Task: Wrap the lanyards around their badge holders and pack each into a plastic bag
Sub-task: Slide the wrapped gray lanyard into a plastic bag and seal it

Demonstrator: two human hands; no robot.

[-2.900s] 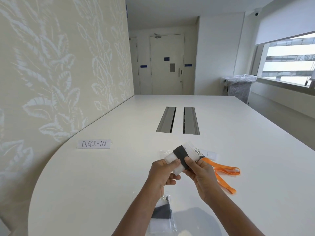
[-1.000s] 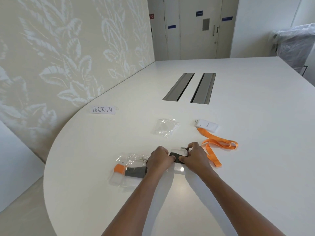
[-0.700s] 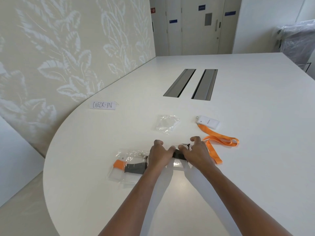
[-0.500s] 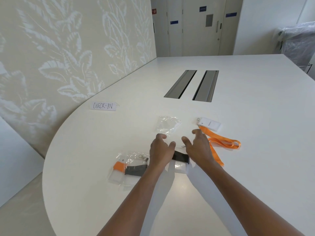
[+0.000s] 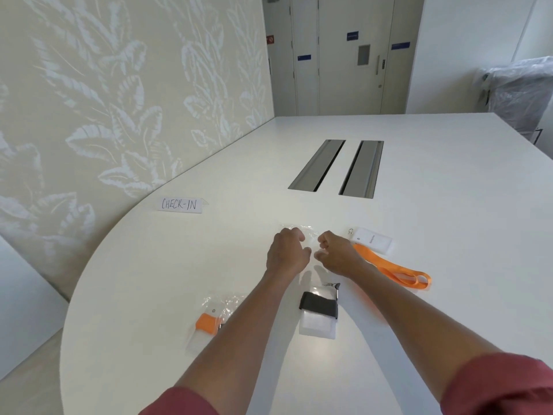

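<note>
A clear empty plastic bag [image 5: 309,232] lies on the white table [image 5: 449,205]. My left hand [image 5: 286,250] curls over its left edge and my right hand [image 5: 337,253] pinches its near right edge. Nearer to me, between my forearms, a badge holder wrapped in a black lanyard [image 5: 319,307] lies free on the table. To the left sits a packed bag with an orange-wrapped badge [image 5: 207,323], partly hidden by my left forearm. On the right, an unwrapped orange lanyard [image 5: 395,269] trails from a white badge holder [image 5: 374,239].
A paper sign reading CHECK-IN [image 5: 182,204] stands at the left near the leaf-patterned wall [image 5: 104,115]. Two metal cable slots [image 5: 317,164] run along the table's middle. The table's curved edge is at the left. A plastic-covered bin [image 5: 520,91] stands far right.
Both hands let go of the black-wrapped badge holder, left it on the table, and moved forward to the empty plastic bag, where their fingers have curled shut.
</note>
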